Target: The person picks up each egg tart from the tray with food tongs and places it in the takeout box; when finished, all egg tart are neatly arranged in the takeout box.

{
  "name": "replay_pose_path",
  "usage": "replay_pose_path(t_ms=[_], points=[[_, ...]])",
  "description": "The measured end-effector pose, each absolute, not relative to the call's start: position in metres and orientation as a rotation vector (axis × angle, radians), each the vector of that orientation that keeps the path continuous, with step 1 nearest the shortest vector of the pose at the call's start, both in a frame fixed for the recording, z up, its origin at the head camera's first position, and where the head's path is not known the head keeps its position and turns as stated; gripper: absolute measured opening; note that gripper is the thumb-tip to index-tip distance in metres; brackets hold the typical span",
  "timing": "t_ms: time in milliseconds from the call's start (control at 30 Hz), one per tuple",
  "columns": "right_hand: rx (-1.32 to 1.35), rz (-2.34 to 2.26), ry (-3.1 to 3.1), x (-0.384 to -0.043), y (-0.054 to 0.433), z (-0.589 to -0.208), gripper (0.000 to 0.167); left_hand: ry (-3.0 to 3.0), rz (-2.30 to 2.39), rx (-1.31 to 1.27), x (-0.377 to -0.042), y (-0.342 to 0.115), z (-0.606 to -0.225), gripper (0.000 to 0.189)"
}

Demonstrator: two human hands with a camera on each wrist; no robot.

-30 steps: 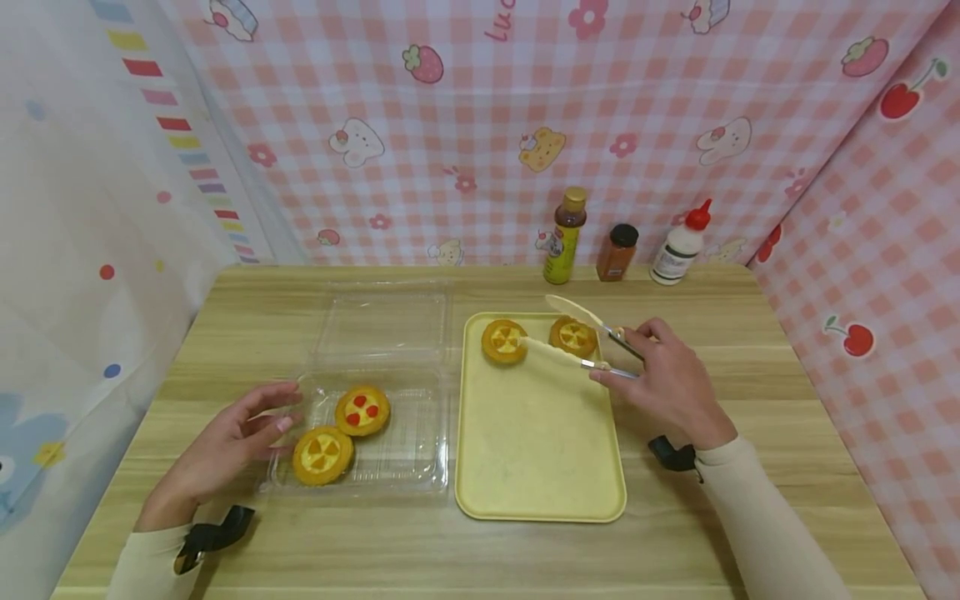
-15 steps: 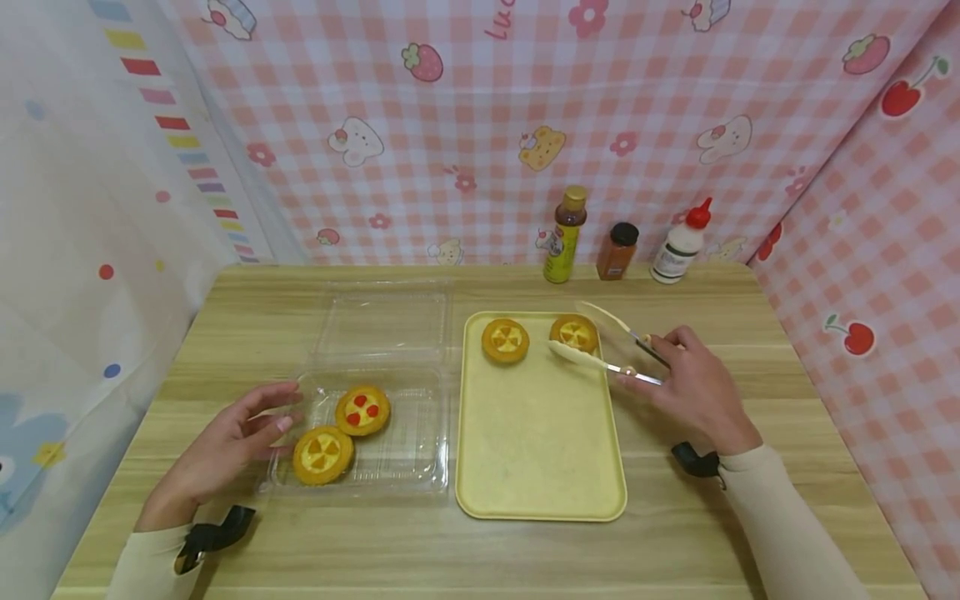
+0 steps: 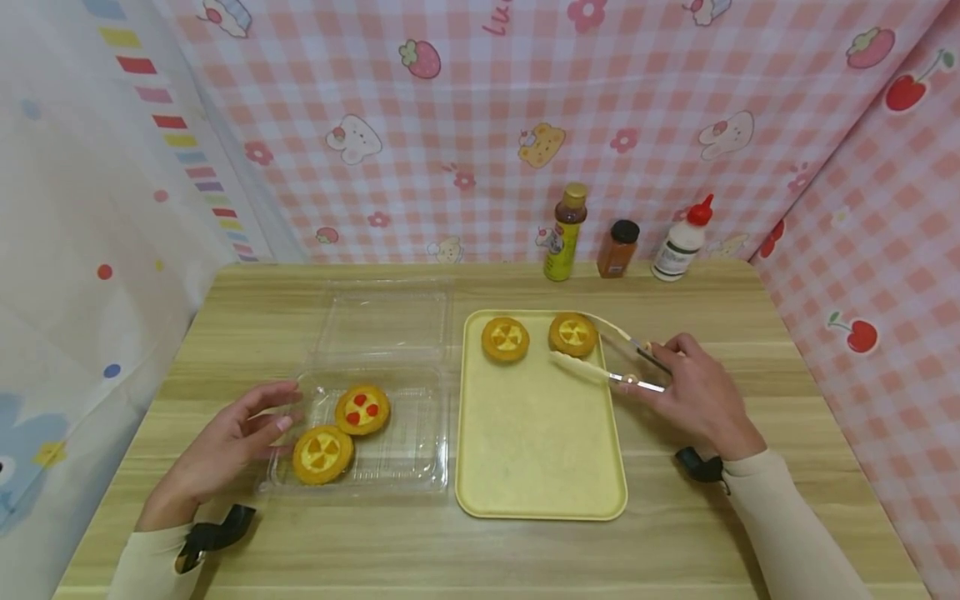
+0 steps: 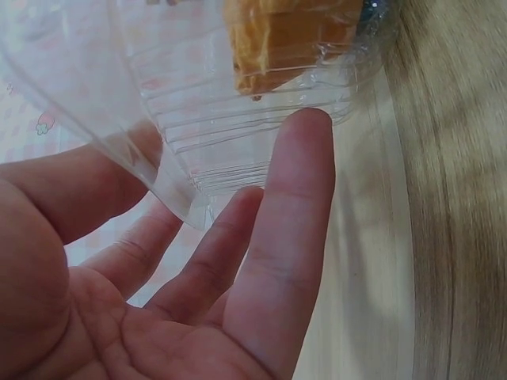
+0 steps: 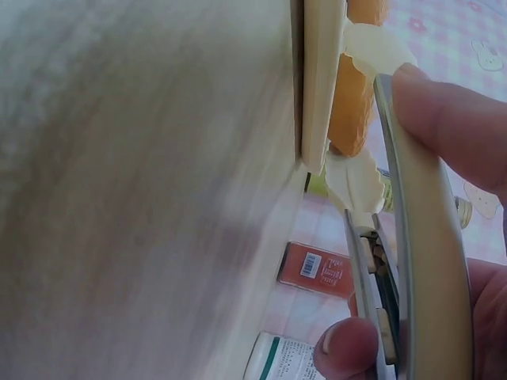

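Note:
My left hand (image 3: pixel 232 437) is at the left side of a clear plastic container (image 3: pixel 408 487), with its thumb over the rim and fingers below it. Inside that container, one tart with red hearts (image 3: pixel 362 410) touches another with orange wedges (image 3: pixel 323 455). My right hand (image 3: pixel 697 387) grips tongs (image 3: pixel 585 364) with cream tips. The tong tips stand spread on either side of the right tart (image 3: pixel 573 334), which sits at the far right corner of a yellow tray (image 3: pixel 540 442). A second wedge-topped tart (image 3: pixel 505 339) sits at the tray's far left corner.
Along the back edge of the wooden table (image 3: pixel 375 550) stand a yellow bottle (image 3: pixel 562 242), a jar with a black lid (image 3: pixel 618 250) and a white bottle with a red nozzle (image 3: pixel 678 246). The container's transparent lid (image 3: pixel 386 317) lies folded back behind it.
My right hand has moved the tongs rightward, away from the left tart, so their tips are now around the right one. The left hand stays where it was.

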State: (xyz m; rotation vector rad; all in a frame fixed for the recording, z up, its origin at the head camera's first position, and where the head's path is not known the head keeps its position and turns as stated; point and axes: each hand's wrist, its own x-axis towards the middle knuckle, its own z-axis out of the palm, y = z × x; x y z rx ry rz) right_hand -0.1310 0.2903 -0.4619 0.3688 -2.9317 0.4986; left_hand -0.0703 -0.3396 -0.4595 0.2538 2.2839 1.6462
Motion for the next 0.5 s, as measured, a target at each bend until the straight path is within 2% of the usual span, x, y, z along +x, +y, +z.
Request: replay_pose_path(t_ms=[267, 500], points=[[0.398, 0.483, -2.861, -0.1319, 0.2903, -0.4641, 0.063, 2.283, 1.642, 0.236, -0.0700, -0.3392, -0.4588, 0.055], [0.396, 0.461, -2.869, -0.1307, 0.2900, -0.4617, 0.063, 2.288, 1.632, 0.215, -0.0701, -0.3395, -0.4585, 0.056]])
